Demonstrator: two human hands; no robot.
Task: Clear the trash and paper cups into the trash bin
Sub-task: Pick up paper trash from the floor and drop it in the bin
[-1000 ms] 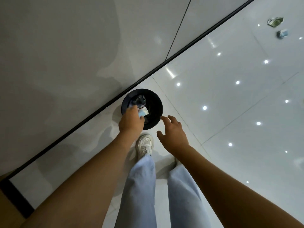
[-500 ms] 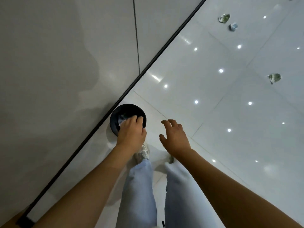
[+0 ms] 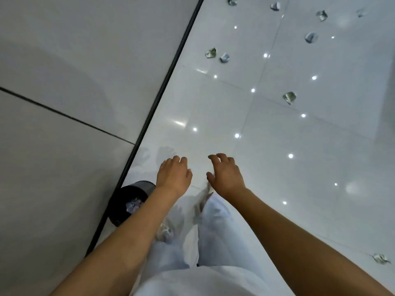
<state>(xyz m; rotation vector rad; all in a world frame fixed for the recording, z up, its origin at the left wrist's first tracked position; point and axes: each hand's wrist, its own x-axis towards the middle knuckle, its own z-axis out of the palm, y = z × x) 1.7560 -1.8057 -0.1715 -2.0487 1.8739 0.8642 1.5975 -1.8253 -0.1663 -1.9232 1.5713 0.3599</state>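
A small black trash bin (image 3: 121, 201) stands on the floor against the wall, low and left, with crumpled scraps (image 3: 133, 206) inside; my left forearm crosses its right side. My left hand (image 3: 173, 175) hovers past the bin, fingers loosely curled, holding nothing. My right hand (image 3: 225, 174) hangs beside it, fingers relaxed and empty. Several crumpled pieces of trash lie on the floor ahead: a greenish one (image 3: 211, 53), a grey one (image 3: 224, 58), another green one (image 3: 289, 97), more further back (image 3: 311, 37), and one at the lower right (image 3: 381, 258).
A glossy white tiled floor (image 3: 277, 146) reflects ceiling lights. A pale wall (image 3: 74, 82) with a black skirting strip (image 3: 162, 92) runs along the left. My legs in light trousers (image 3: 213, 231) and a white shoe (image 3: 164, 229) are below.
My left hand has let the scrap fall into the bin and drawn away from it. The view has swung off the bin toward the littered floor; both hands are empty.
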